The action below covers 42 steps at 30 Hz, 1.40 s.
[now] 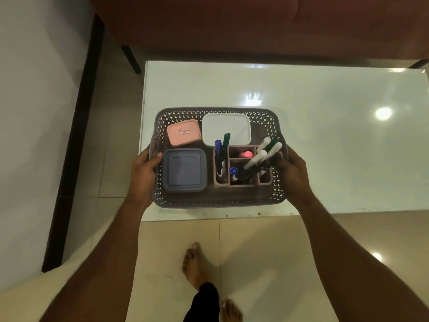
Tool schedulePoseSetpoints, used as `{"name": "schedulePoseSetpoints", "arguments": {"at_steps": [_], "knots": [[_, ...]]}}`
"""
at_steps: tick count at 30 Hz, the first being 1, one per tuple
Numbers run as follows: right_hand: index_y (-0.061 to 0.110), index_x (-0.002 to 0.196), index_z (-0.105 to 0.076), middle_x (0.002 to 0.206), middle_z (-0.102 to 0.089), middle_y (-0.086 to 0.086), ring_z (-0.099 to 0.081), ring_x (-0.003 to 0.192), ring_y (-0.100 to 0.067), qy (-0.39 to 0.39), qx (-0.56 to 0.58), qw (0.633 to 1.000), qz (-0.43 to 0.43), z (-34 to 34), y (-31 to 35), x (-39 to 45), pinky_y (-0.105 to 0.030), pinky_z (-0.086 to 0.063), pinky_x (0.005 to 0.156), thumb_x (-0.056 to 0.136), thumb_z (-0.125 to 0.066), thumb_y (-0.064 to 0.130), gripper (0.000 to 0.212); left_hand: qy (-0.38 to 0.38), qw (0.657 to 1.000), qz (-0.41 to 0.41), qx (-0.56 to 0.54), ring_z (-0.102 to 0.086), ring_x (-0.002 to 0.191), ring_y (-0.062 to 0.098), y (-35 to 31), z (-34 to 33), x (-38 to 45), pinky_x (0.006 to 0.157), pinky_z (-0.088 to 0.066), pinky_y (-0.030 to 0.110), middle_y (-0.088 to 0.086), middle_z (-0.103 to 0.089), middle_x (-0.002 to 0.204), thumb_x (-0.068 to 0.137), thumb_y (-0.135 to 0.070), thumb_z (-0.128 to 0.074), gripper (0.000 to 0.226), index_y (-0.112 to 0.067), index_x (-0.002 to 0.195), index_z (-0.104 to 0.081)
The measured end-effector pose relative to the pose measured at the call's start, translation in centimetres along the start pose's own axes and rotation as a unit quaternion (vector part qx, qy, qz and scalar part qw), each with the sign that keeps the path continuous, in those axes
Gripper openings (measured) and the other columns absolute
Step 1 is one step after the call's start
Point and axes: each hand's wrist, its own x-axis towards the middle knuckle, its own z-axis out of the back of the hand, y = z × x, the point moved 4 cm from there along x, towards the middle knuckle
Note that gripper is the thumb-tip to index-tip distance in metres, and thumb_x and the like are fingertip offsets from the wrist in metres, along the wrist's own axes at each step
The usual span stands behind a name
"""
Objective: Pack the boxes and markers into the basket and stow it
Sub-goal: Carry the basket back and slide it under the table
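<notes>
Over the near left part of the glass table (325, 135), close to its near edge and left edge: a grey perforated basket (218, 201), gripped at both short sides. Left hand (142, 173) curled round the left handle, thumb lying over the rim on the inside. Right hand (293, 174) wrapped the same way round the right handle, its fingers hidden behind the basket wall. Cannot tell whether the basket rests on the glass or hangs just above it.

Packed already, so it seems: pink lidded box (184, 135) at the far left corner of the basket, white lidded box (226, 130) beside it along the far wall, blue square box (184, 170) at the near left corner. Filling the near right part, a pink divided organiser (243, 183) with the markers (257, 158) standing in its compartments, caps up, several leaning toward the right hand.

Boxes laid flat and tight together, probably to keep them from sliding; markers kept upright in the organiser for the same reason. Two-handed hold at opposite handles, most likely to keep the load level during carrying. Packing judged finished; stowing not yet done.

Beyond the far edge of the table, a dark red sofa (232, 24). Below, bare feet on a tiled floor (267, 252).
</notes>
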Motion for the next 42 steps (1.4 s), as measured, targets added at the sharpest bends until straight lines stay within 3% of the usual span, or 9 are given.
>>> {"name": "schedulePoseSetpoints", "arguments": {"at_steps": [5,9,13,17,25,32,35,42], "knots": [[0.013,0.132,-0.067,0.125,-0.074,-0.007,-0.068,0.120,-0.026,0.007,-0.008,1.000,0.015,0.8,-0.1,-3.0,-0.044,-0.055,0.103,0.105,-0.053,0.007,0.031,-0.014,1.000,-0.016,0.006,-0.075,0.094,0.019,0.6,0.8,-3.8,0.086,-0.062,0.034,0.001,-0.078,0.103,0.102,0.001,-0.047,0.032,-0.012,0.120,-0.070],[0.010,0.133,-0.066,0.127,-0.073,-0.008,-0.067,0.122,-0.028,0.016,-0.001,1.000,0.025,1.7,-0.5,-6.1,-0.043,-0.054,0.104,0.105,-0.050,0.004,0.033,-0.012,1.000,-0.028,0.000,-0.071,0.109,0.028,1.6,2.0,-7.2,0.093,-0.061,0.039,0.015,-0.072,0.124,0.103,-0.002,-0.048,0.034,-0.007,0.131,-0.066],[0.013,0.131,-0.068,0.127,-0.073,-0.009,-0.067,0.122,-0.031,0.026,0.009,1.000,0.014,3.0,-1.5,-10.2,-0.053,-0.051,0.107,0.104,-0.053,0.005,0.032,-0.022,0.999,-0.033,-0.008,-0.073,0.105,0.025,3.0,3.1,-12.6,0.089,-0.062,0.037,0.015,-0.072,0.122,0.103,-0.001,-0.047,0.034,-0.004,0.133,-0.063],[0.009,0.133,-0.066,0.126,-0.072,-0.012,-0.068,0.119,-0.030,0.027,0.027,0.999,0.001,3.5,-2.8,-13.5,-0.052,-0.052,0.107,0.103,-0.051,0.001,0.034,-0.029,0.999,-0.023,-0.016,-0.069,0.116,0.035,4.8,4.6,-16.3,0.097,-0.059,0.046,0.022,-0.068,0.130,0.103,-0.002,-0.046,0.035,-0.005,0.134,-0.062],[0.005,0.131,-0.066,0.124,-0.072,-0.017,-0.068,0.117,-0.037,0.017,0.051,0.998,-0.013,4.0,-6.8,-20.7,-0.057,-0.053,0.103,0.103,-0.053,0.002,0.031,-0.025,0.999,-0.020,-0.005,-0.071,0.110,0.030,7.8,7.7,-22.7,0.090,-0.062,0.038,0.021,-0.068,0.129,0.104,-0.002,-0.045,0.036,-0.003,0.136,-0.061],[0.006,0.134,-0.064,0.124,-0.072,-0.016,-0.070,0.111,-0.032,0.002,0.058,0.998,-0.023,3.8,-11.2,-26.7,-0.048,-0.058,0.097,0.102,-0.051,-0.002,0.035,-0.009,1.000,-0.021,0.002,-0.070,0.114,0.033,11.7,11.0,-26.6,0.095,-0.060,0.043,0.019,-0.069,0.129,0.104,-0.003,-0.045,0.034,-0.005,0.133,-0.063],[0.005,0.135,-0.063,0.125,-0.071,-0.016,-0.071,0.107,-0.027,0.001,0.061,0.998,-0.022,3.5,-14.0,-28.5,-0.038,-0.059,0.087,0.101,-0.051,-0.005,0.037,-0.006,1.000,-0.020,0.004,-0.071,0.114,0.031,13.9,12.4,-27.5,0.095,-0.060,0.042,0.014,-0.072,0.125,0.104,-0.002,-0.046,0.035,-0.006,0.132,-0.064],[0.002,0.130,-0.065,0.116,-0.073,-0.013,-0.072,0.100,-0.024,-0.010,0.065,0.997,-0.040,3.1,-20.9,-30.9,-0.033,-0.058,0.081,0.101,-0.048,-0.007,0.035,-0.010,1.000,-0.019,0.013,-0.074,0.103,0.025,20.0,14.9,-28.3,0.085,-0.063,0.034,0.005,-0.078,0.111,0.103,-0.001,-0.046,0.034,-0.007,0.128,-0.067]]}}
